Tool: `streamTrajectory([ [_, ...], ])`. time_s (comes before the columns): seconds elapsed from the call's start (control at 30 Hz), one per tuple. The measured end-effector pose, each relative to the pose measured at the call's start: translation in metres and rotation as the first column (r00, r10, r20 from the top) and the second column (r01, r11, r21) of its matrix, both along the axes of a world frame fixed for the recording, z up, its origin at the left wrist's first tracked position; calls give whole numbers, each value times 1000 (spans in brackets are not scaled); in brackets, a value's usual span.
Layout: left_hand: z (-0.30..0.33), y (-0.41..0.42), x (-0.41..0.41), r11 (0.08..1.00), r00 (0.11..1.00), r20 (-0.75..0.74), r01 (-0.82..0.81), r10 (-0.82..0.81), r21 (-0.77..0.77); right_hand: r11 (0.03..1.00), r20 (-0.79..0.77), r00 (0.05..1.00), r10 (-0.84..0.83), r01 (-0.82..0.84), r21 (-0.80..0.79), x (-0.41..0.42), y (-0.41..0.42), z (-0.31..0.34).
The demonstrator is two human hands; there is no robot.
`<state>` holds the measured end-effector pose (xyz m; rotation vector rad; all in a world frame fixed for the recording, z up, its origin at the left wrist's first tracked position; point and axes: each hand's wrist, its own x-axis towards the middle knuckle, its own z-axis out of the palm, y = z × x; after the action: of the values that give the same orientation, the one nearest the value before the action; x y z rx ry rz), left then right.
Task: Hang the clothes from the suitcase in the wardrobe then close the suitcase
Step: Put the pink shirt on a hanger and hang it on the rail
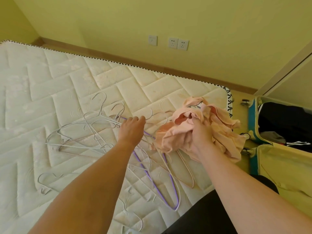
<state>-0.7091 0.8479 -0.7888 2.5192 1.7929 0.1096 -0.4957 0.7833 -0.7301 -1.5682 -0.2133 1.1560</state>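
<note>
head view: the fingers of the right hand (200, 132) are curled tight into a bunched peach garment (219, 132), gripping a fistful near what looks like its neck opening, with the rest of the cloth spilling over the wrist and resting on the corner of the mattress (50, 78). the left hand (132, 128) reaches into a tangle of wire hangers (87, 132), its fingertips bent down at the hook end of a purple hanger (170, 179); whether they have closed on the wire or only touch it i cannot tell, since the back of the hand hides them.

the garment looks soft, light and limp, so it will sag wherever it is not held. the better hold is likely the collar or shoulder seams, so the neck hole opens for the hanger to slide in. the hangers seem thin, stiff, light and smooth; they lie crossed over one another, so one lifted by its hook may drag its neighbours along.

outward to the right, the suitcase (253, 119) lies open on the floor just beside the bed, with dark clothes (285, 122) inside one half and a pale lining on the other. a sliding panel (287, 70) behind it may be the wardrobe, though i cannot be sure. wall sockets (178, 43) sit above the far edge of the bed.
</note>
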Motion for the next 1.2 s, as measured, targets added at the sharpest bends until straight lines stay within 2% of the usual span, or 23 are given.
streamTrajectory([
  [0.07, 9, 8, 3, 996, 999, 50, 14, -18, 86, 996, -112, 992, -57, 63, 59, 3, 5, 9],
  [0.17, 30, 22, 5, 997, 996, -48, -67, 69, 41, 994, -106, 993, -48, 58, 89, 12, 12, 19],
  [0.27, 40, 29, 6, 983, 978, -131, -172, 163, -62, 999, 7, 999, 33, -33, 37, 17, 15, 30],
  [0.37, 36, 25, 25, 957, 998, -52, -55, 42, -286, 981, 270, 944, 192, -183, -60, 20, 10, 40],
  [0.43, 24, 16, 40, 889, 991, -137, -53, -11, -454, 965, 336, 905, 262, -234, -122, 24, 5, 43],
  [0.5, 9, 6, 48, 873, 959, -283, -110, -33, -474, 952, 358, 883, 303, -261, -163, 29, 3, 43],
  [0.57, 2, -1, 48, 929, 946, -321, -72, -52, -363, 944, 353, 879, 319, -264, -196, 33, 2, 44],
  [0.63, 2, -2, 47, 949, 962, -265, -20, -67, -313, 946, 324, 895, 306, -246, -213, 35, 3, 41],
  [0.73, 6, -5, 38, 882, 989, -147, -63, -8, -466, 954, 251, 928, 275, -231, -191, 22, 4, 36],
  [0.8, 2, -9, 29, 874, 980, -137, -193, 146, -445, 951, 194, 946, 260, -216, -221, 12, 7, 30],
  [0.87, 1, -16, 20, 821, 935, -99, -346, 339, -454, 922, 202, 933, 296, -224, -315, 2, 8, 31],
  [0.93, 1, -23, 18, 809, 909, -17, -379, 416, -449, 890, 221, 909, 353, -253, -380, -2, 9, 27],
  [1.03, 18, -34, 35, 921, 943, 79, -295, 324, -254, 868, 294, 866, 404, -261, -423, -6, 10, 27],
  [1.1, 31, -44, 58, 945, 980, 115, -122, 163, -303, 854, 319, 846, 427, -262, -450, -7, 10, 25],
  [1.17, 34, -50, 75, 900, 987, 159, 54, 17, -433, 882, 328, 864, 382, -235, -409, -6, 11, 21],
  [1.2, 35, -49, 78, 890, 981, 194, 81, 8, -448, 892, 327, 869, 371, -235, -386, -2, 11, 16],
])
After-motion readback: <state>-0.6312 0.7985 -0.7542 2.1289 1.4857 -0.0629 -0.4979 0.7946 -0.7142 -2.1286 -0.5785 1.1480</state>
